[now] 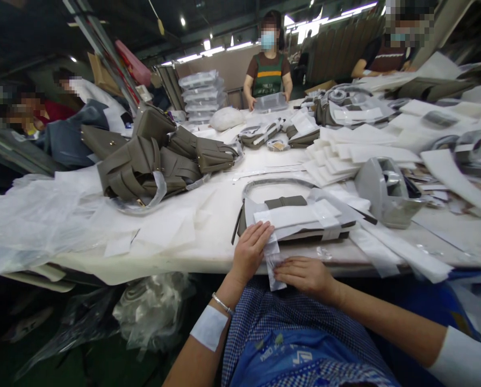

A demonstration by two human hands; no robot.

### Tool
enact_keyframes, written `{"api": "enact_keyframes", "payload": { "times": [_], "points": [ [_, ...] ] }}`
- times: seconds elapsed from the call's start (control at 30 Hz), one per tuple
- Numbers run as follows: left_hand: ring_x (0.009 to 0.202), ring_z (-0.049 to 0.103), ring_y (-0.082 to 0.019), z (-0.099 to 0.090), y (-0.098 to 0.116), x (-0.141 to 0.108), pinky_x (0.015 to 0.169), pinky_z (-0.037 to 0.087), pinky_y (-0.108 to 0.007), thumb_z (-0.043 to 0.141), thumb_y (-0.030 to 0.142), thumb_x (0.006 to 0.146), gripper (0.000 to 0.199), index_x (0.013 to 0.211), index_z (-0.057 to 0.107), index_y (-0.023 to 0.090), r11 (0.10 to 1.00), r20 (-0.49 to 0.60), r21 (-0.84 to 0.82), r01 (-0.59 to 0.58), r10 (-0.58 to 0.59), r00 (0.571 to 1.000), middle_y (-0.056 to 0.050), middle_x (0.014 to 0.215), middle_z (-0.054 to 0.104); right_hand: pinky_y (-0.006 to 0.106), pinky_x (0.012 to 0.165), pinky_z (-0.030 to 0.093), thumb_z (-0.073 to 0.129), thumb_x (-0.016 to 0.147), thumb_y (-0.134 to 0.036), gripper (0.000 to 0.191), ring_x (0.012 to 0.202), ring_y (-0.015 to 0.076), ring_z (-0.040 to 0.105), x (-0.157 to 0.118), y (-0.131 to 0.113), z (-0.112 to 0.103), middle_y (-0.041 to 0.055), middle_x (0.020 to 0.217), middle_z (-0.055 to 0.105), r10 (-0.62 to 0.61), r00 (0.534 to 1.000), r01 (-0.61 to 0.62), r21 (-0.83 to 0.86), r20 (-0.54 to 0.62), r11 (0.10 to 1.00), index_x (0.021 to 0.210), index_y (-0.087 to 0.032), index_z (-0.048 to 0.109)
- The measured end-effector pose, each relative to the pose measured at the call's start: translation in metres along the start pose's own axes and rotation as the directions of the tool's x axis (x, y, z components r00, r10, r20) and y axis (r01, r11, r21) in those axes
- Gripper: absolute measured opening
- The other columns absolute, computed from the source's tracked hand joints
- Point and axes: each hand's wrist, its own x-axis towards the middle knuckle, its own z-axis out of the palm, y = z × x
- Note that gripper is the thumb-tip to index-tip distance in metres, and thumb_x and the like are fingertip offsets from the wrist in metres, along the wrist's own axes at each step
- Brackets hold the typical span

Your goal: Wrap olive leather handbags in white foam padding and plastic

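While the left hand (251,250) touches the bag (285,202), the right (309,275) touches wrapping (275,263).

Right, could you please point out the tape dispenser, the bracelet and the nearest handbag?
Tape dispenser (371,188): head view, its grey side.
Bracelet (223,305): head view, its band.
Nearest handbag (286,202): head view, uncovered part below its handle.

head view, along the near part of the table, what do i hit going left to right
Thin whitish sheets, heap of dark bags, left hand, right hand, grey dispenser-like object
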Motion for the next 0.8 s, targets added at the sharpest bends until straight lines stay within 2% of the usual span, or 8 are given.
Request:
{"api": "enact_keyframes", "payload": {
  "times": [0.1, 0.2, 0.27, 0.37, 0.47, 0.6, 0.73, 0.8],
  "points": [
    [0.138, 0.047, -0.02, 0.0, 0.002, -0.001, 0.115, 0.044, -0.044, 0.048, -0.001, 0.088, 0.061, 0.145, 0.046, 0.022, 1.0, -0.012, -0.003, 0.019, -0.019, 1.0, -0.006, 0.143, 0.057, 0.036, 0.09, 0.06, 0.055, 0.095, -0.012, 0.032, 0.096, 0.0172, 0.073, -0.002, -0.01, -0.008, 0.0025, 0.107, 0.077, 0.001, 0.999, -0.002, 0.034, 0.041, 0.999, 0.121, -0.027, 0.068],
    [0.137, 0.047, -0.02, 0.002, 0.002, -0.002, 0.114, 0.044, -0.043, 0.046, -0.001, 0.089, 0.06, 0.144, 0.047, 0.023, 1.0, -0.022, -0.008, 0.024, -0.024, 0.999, -0.005, 0.142, 0.058, 0.038, 0.099, 0.055, 0.059, 0.095, -0.018, 0.032, 0.097, 0.015, 0.072, 0.004, -0.013, -0.024, 0.001, 0.109, 0.076, -0.053, 0.994, 0.05, 0.043, 0.093, 0.998, 0.125, -0.028, 0.064],
    [0.137, 0.048, -0.019, 0.003, 0.002, -0.002, 0.114, 0.044, -0.042, 0.046, 0.0, 0.09, 0.058, 0.143, 0.048, 0.023, 1.0, -0.027, -0.013, 0.02, -0.021, 0.999, -0.005, 0.142, 0.058, 0.039, 0.104, 0.05, 0.062, 0.093, -0.019, 0.038, 0.104, 0.0158, 0.069, 0.012, -0.01, -0.033, 0.0017, 0.115, 0.074, -0.017, 0.998, 0.019, -0.035, 0.068, 0.999, 0.13, -0.027, 0.061],
    [0.135, 0.05, -0.019, 0.005, 0.001, -0.002, 0.114, 0.044, -0.042, 0.048, 0.003, 0.093, 0.052, 0.141, 0.051, 0.022, 1.0, -0.064, -0.017, 0.011, -0.012, 0.998, -0.005, 0.14, 0.06, 0.04, 0.104, 0.046, 0.06, 0.093, -0.014, 0.043, 0.113, 0.0197, 0.063, 0.026, 0.0, -0.038, 0.004, 0.121, 0.072, 0.093, 0.996, -0.094, -0.229, -0.017, 0.969, 0.133, -0.027, 0.059],
    [0.134, 0.051, -0.019, 0.007, 0.001, -0.001, 0.113, 0.044, -0.042, 0.048, 0.004, 0.093, 0.05, 0.14, 0.051, 0.022, 1.0, -0.073, -0.015, 0.013, -0.014, 0.997, -0.005, 0.139, 0.061, 0.038, 0.097, 0.045, 0.055, 0.096, -0.014, 0.033, 0.106, 0.0197, 0.063, 0.039, 0.013, -0.034, 0.0022, 0.114, 0.074, 0.064, 0.998, -0.062, -0.334, -0.006, 0.941, 0.123, -0.029, 0.066],
    [0.137, 0.047, -0.018, -0.001, 0.001, 0.002, 0.115, 0.042, -0.041, 0.05, 0.001, 0.087, 0.059, 0.142, 0.049, 0.021, 0.998, -0.002, -0.066, 0.018, -0.018, 1.0, -0.005, 0.143, 0.058, 0.034, 0.084, 0.043, 0.055, 0.096, -0.016, 0.021, 0.088, 0.017, 0.061, 0.048, 0.024, -0.03, -0.002, 0.096, 0.076, -0.017, 1.0, 0.024, -0.341, 0.022, 0.94, 0.103, -0.028, 0.071],
    [0.142, 0.04, -0.023, -0.028, 0.0, 0.009, 0.118, 0.038, -0.044, 0.06, 0.01, 0.077, 0.078, 0.151, 0.035, 0.018, 0.975, 0.175, -0.218, 0.032, 0.006, 0.985, -0.008, 0.15, 0.049, 0.033, 0.076, 0.041, 0.057, 0.096, -0.016, 0.016, 0.076, 0.0153, 0.057, 0.049, 0.026, -0.028, -0.0013, 0.087, 0.074, -0.048, 0.999, 0.046, -0.328, 0.001, 0.944, 0.098, -0.024, 0.071],
    [0.143, 0.04, -0.025, -0.039, -0.002, 0.013, 0.119, 0.037, -0.045, 0.062, 0.016, 0.08, 0.079, 0.152, 0.032, 0.018, 0.954, 0.253, -0.29, 0.07, 0.006, 0.967, -0.009, 0.152, 0.047, 0.033, 0.073, 0.04, 0.06, 0.095, -0.016, 0.013, 0.074, 0.0148, 0.056, 0.048, 0.028, -0.026, -0.0006, 0.084, 0.074, -0.082, 0.996, 0.071, -0.34, -0.017, 0.938, 0.097, -0.022, 0.071]
  ]
}}
